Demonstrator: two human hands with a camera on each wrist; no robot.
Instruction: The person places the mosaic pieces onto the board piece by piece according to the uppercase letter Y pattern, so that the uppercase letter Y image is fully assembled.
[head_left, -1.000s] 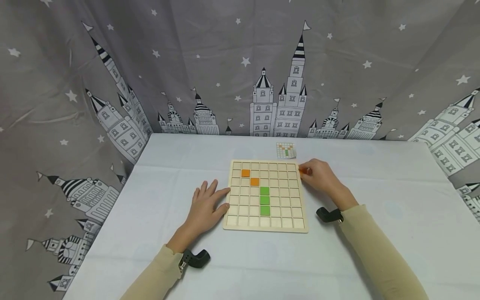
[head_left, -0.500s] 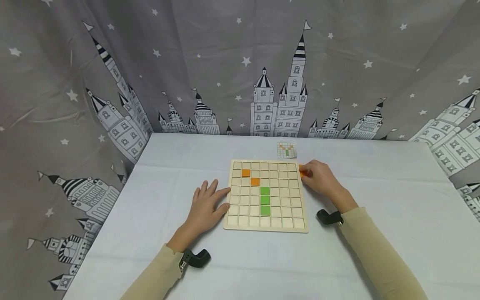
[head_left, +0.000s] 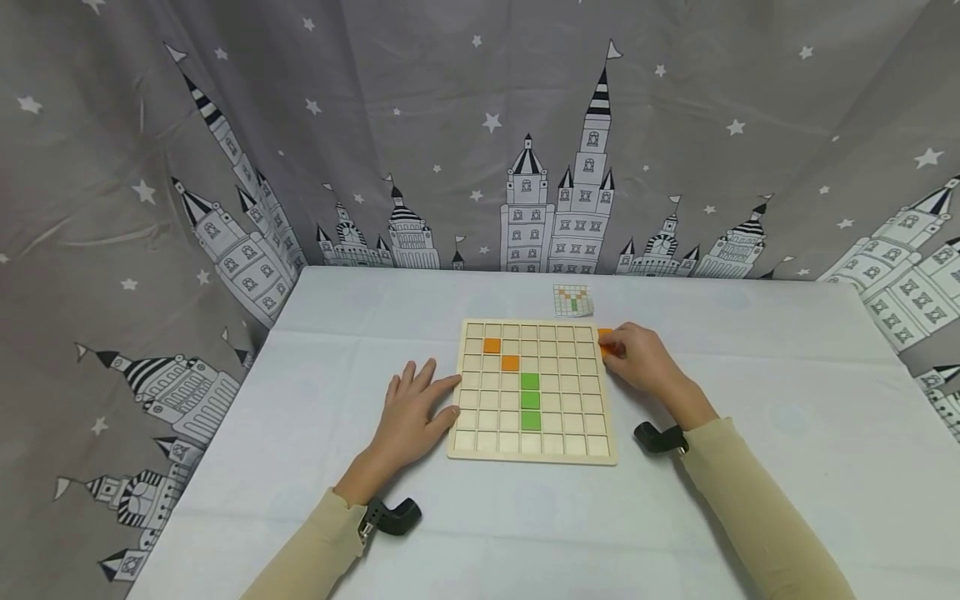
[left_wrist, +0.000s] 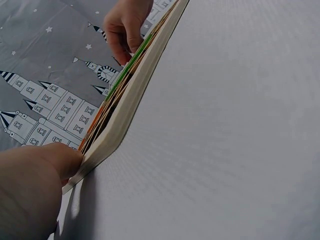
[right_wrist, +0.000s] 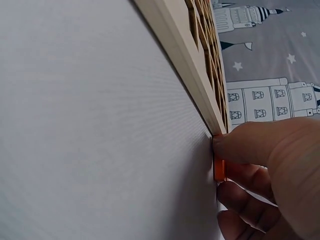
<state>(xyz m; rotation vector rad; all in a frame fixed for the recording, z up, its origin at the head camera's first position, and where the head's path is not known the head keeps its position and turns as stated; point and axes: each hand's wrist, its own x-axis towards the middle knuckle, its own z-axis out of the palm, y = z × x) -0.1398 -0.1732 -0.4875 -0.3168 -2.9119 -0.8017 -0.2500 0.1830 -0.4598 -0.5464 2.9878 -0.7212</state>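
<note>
Two hands work at a table (head_left: 300, 467) spread with a pale cloth, and behind it hangs a grey curtain (head_left: 315, 142) printed with castles and stars. Near the middle of the table lies a square wooden board (head_left: 532, 454) cut into a grid of shallow cells; three green tiles (head_left: 529, 401) sit in a column near its centre, and two orange tiles (head_left: 500, 353) step diagonally up toward its far left corner. Just beyond the board's far edge lies a small pattern card (head_left: 573, 301), too small to read clearly. The left hand (head_left: 414, 412) rests flat on the cloth with fingers spread and relaxed, its fingertips touching the board's left edge, holding nothing. The right hand (head_left: 636, 357) sits on the table at the board's far right corner, fingers curled, pinching a small orange tile (head_left: 604, 335) between thumb and fingers; the right wrist view shows this tile (right_wrist: 219, 167) standing on edge just beside the board's corner, against the cloth. Both forearms wear beige sleeves (head_left: 742, 508), each with a black mount at the wrist. From the head view most of that pinched tile is hidden by the fingers, and the left wrist view sees the board only edge-on.
</note>
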